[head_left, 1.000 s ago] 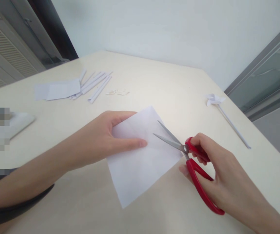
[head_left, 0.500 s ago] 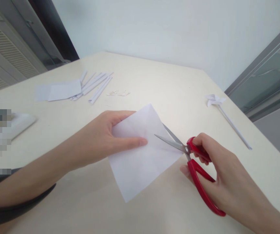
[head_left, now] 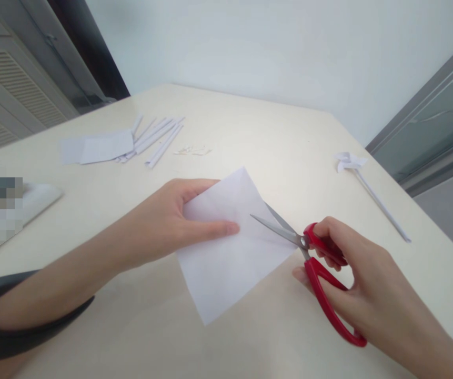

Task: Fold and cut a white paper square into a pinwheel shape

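Sheet of paper [head_left: 230, 268]: held above the table [head_left: 258, 131], pinched at one side between thumb and fingers of the left hand [head_left: 190, 216]. Its lower corner is unsupported; it could buckle if the scissors [head_left: 303, 242] bear on it. These are gripped through the handles by the right hand [head_left: 356, 268], blades parted, the nearer over the paper. A turn of the right wrist could send a cut astray. The left thumb lies near that blade's tip; a slipping sheet or overlong stroke could nick it.

Not verified: the white object [head_left: 44, 197] at left is partly masked by pixelation and cut off. The left fingertips are behind the paper. The farther blade's tip may be too; cannot tell. Any cut or crease is too faint to confirm. The scraps [head_left: 192, 151] are indistinct.
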Demonstrator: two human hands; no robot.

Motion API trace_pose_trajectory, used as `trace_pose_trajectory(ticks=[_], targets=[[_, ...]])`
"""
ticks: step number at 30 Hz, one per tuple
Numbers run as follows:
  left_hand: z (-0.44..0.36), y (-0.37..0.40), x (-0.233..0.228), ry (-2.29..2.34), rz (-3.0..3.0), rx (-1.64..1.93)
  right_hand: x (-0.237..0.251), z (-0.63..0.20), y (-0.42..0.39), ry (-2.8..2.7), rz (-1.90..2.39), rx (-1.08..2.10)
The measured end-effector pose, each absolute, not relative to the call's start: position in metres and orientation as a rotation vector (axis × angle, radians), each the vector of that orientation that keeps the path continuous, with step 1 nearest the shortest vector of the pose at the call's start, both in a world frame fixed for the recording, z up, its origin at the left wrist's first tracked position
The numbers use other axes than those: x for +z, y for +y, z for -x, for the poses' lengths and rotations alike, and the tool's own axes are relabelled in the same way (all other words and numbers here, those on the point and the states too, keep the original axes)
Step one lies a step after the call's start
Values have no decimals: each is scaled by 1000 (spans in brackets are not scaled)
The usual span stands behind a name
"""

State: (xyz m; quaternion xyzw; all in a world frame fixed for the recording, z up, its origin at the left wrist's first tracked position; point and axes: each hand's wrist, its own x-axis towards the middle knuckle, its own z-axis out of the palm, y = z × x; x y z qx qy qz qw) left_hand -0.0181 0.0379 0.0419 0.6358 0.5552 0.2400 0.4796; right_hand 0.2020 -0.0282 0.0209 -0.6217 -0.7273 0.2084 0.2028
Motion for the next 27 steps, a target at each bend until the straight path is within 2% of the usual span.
trace_pose_trajectory(ticks=[27], targets=[[21, 39, 39, 1312, -1505, 575, 18, -202, -30, -2031, 1784, 510]])
